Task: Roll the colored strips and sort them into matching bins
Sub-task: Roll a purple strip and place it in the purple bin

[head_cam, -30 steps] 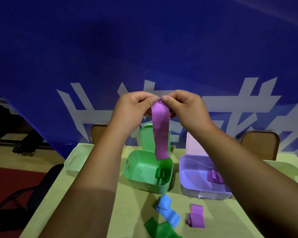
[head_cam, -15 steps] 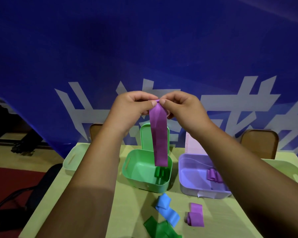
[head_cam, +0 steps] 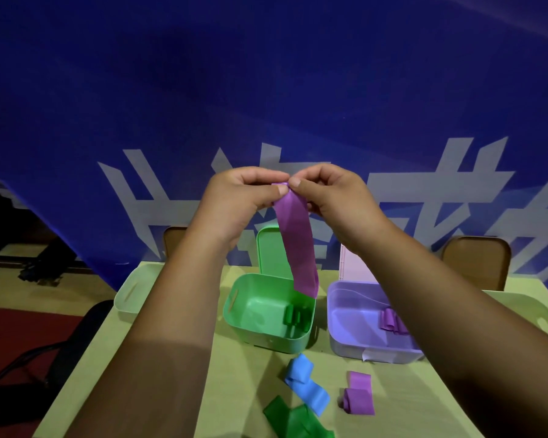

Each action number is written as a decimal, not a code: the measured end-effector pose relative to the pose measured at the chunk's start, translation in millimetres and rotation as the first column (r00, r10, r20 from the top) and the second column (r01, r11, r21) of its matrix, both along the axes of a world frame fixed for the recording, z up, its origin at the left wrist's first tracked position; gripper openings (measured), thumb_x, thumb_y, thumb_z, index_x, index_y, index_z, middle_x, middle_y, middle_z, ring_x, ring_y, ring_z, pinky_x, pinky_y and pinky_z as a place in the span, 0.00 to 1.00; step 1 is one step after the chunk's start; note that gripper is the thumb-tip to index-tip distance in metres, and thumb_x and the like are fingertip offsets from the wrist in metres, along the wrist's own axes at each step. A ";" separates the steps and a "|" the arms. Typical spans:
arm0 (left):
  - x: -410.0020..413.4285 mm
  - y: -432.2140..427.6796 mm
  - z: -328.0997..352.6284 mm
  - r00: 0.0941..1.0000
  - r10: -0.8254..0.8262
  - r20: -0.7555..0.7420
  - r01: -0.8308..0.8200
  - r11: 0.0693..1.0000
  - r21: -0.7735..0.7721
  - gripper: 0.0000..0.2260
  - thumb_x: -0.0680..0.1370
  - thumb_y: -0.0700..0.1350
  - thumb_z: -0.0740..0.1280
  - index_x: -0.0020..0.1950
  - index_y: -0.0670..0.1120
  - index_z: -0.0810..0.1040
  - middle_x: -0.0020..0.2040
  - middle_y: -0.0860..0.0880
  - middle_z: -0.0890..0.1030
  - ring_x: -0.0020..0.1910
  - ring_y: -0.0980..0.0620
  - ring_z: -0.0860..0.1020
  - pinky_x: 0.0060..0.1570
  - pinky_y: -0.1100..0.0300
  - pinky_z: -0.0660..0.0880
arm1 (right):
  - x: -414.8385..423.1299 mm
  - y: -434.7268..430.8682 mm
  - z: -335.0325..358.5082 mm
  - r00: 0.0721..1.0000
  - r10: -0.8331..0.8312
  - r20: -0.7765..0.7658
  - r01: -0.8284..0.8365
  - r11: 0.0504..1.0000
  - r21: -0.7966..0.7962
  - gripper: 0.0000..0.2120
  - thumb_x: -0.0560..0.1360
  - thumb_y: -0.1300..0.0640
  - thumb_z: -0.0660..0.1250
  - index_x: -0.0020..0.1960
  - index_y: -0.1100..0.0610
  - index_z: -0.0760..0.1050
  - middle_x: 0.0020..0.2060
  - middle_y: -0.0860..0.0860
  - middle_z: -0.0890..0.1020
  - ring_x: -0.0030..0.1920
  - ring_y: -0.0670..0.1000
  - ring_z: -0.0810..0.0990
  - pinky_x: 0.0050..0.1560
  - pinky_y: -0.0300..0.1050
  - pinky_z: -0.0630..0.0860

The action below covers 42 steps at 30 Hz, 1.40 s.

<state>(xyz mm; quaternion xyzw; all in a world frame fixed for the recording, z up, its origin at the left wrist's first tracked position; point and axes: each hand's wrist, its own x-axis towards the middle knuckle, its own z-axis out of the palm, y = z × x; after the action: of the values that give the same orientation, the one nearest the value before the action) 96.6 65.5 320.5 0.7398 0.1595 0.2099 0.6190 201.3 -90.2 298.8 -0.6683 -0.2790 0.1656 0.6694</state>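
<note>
- A dark blue backdrop with large pale characters fills the upper part of the view and hangs behind the table.
- The yellow-green table runs away from the person. Red floor and a black chair show at its left, and two brown chair backs stand at its far edge.
- On the table, the green bin sits centre and the lilac bin just beside it to the right. A lid stands upright behind each.
- A pale bin sits at the far left corner.
- The left hand and right hand are raised above the bins, knuckles nearly touching. Each has curled fingers and pinches the top end of the held purple strip between thumb and forefinger.
- That strip is a flat, smooth, matte band. Its long axis runs almost vertically, leaning slightly to the right as it drops. Its top edge is bunched at the fingertips, and its free square-cut end hangs in the air in front of the green bin's far rim.
- A blue strip, partly curled, lies near the front of the green bin.
- A dark green strip lies crumpled at the near edge, touching the blue one.
- A loose purple strip, curled at one end, lies to the right of those.
- Small green rolls stand in the green bin and purple rolls in the lilac bin.
</note>
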 end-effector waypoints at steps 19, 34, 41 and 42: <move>-7.0 3.1 -7.3 0.996 0.044 0.074 -0.031 0.986 -0.162 0.08 0.80 0.37 0.76 0.59 0.41 0.87 0.54 0.40 0.89 0.59 0.36 0.86 0.64 0.44 0.83 | -8.4 11.7 5.1 0.998 0.028 -0.050 -0.025 0.998 0.056 0.07 0.80 0.62 0.75 0.58 0.57 0.84 0.52 0.62 0.86 0.48 0.52 0.86 0.52 0.46 0.84; -7.2 -1.1 -6.7 0.995 0.004 0.096 0.016 0.980 -0.199 0.12 0.79 0.36 0.76 0.62 0.40 0.85 0.57 0.37 0.88 0.59 0.38 0.87 0.64 0.47 0.83 | -4.2 9.6 3.9 1.000 -0.004 -0.001 0.005 0.998 0.058 0.05 0.79 0.57 0.77 0.55 0.53 0.85 0.45 0.57 0.85 0.46 0.51 0.83 0.53 0.51 0.82; -3.6 -4.3 -6.4 0.996 0.046 0.076 -0.036 0.991 -0.129 0.09 0.79 0.38 0.77 0.59 0.42 0.87 0.54 0.39 0.89 0.57 0.38 0.88 0.61 0.45 0.85 | -4.3 6.1 -0.5 0.999 0.015 -0.050 -0.009 0.992 0.124 0.06 0.78 0.60 0.77 0.54 0.55 0.85 0.51 0.63 0.86 0.52 0.56 0.86 0.61 0.59 0.83; -3.1 -4.2 -6.2 0.996 0.051 0.075 -0.043 0.994 -0.100 0.09 0.79 0.39 0.78 0.58 0.44 0.87 0.53 0.40 0.89 0.56 0.38 0.88 0.61 0.44 0.85 | -4.0 6.4 -0.5 0.998 0.026 -0.065 -0.017 0.990 0.138 0.06 0.78 0.59 0.77 0.54 0.55 0.85 0.52 0.62 0.86 0.53 0.57 0.86 0.62 0.59 0.83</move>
<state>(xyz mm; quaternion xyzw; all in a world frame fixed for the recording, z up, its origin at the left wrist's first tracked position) 93.5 61.3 314.3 0.6958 0.1629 0.2447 0.6553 197.4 -83.8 298.3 -0.6118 -0.2743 0.1756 0.7209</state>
